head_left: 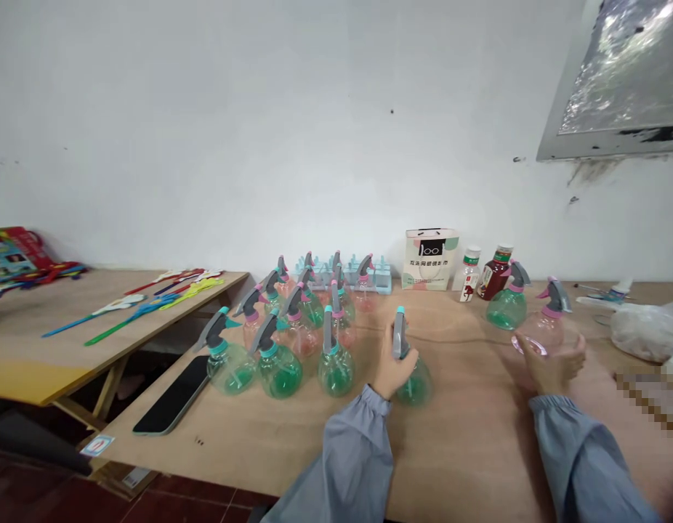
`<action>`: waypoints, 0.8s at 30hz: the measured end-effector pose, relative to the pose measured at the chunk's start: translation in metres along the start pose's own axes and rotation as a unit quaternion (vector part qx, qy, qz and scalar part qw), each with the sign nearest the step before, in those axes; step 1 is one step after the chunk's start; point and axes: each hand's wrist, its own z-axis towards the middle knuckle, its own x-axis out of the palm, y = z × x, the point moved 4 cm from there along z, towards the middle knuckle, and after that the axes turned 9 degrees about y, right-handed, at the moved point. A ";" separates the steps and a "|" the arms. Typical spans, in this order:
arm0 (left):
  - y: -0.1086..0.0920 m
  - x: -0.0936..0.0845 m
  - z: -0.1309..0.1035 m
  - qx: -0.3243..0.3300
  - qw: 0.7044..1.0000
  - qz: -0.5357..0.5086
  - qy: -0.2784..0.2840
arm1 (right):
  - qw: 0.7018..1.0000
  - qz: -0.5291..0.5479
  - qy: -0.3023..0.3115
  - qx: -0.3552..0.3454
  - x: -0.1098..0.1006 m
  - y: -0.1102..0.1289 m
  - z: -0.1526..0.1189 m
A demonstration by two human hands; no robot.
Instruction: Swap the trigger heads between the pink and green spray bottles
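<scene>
Spray bottles (280, 374): most stand grouped toward the left half of the tabletop (461, 450), up to the back edge. Two sit outside that group, right half: green bottle (505, 311) near the back edge, pink bottle (544, 330) beside it, cupped by the right hand (554, 369); can't tell if lifted. Left hand (394, 369) grips teal-collared bottle (416, 386) at front-row right end. Bodies glossy, clear, bulbous, probably plastic; trigger heads grey.
</scene>
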 end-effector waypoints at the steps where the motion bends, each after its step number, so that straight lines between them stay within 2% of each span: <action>1: 0.001 -0.002 -0.001 0.005 1.000 -0.007 0.000 | 0.999 0.012 0.023 0.028 0.003 -0.007 0.003; 3: 0.004 -0.006 -0.001 0.020 1.000 -0.021 -0.010 | 0.997 0.019 0.056 0.052 0.007 -0.014 0.002; 6: 0.010 -0.010 0.001 0.030 0.998 -0.051 -0.038 | 0.997 -0.024 0.067 0.019 0.009 -0.006 -0.013; 9: 0.017 -0.010 0.004 0.020 0.994 -0.091 -0.049 | 0.990 -0.056 0.120 -0.050 0.018 0.018 -0.046; 12: 0.022 -0.008 0.006 0.009 0.988 -0.142 -0.056 | 0.973 -0.039 0.193 -0.124 0.033 0.048 -0.087; 15: 0.024 -0.006 0.005 0.002 0.985 -0.164 -0.048 | 0.964 -0.010 0.231 -0.131 0.045 0.068 -0.113; 18: 0.025 -0.005 0.002 -0.019 0.988 -0.145 -0.046 | 0.964 0.002 0.237 -0.121 0.048 0.074 -0.118; 22: 0.026 -0.011 -0.004 -0.088 0.985 -0.104 -0.108 | 0.962 0.015 0.241 -0.124 0.045 0.072 -0.114; 24: 0.022 -0.011 -0.004 -0.086 0.983 -0.127 -0.104 | 0.962 0.014 0.246 -0.118 0.044 0.071 -0.113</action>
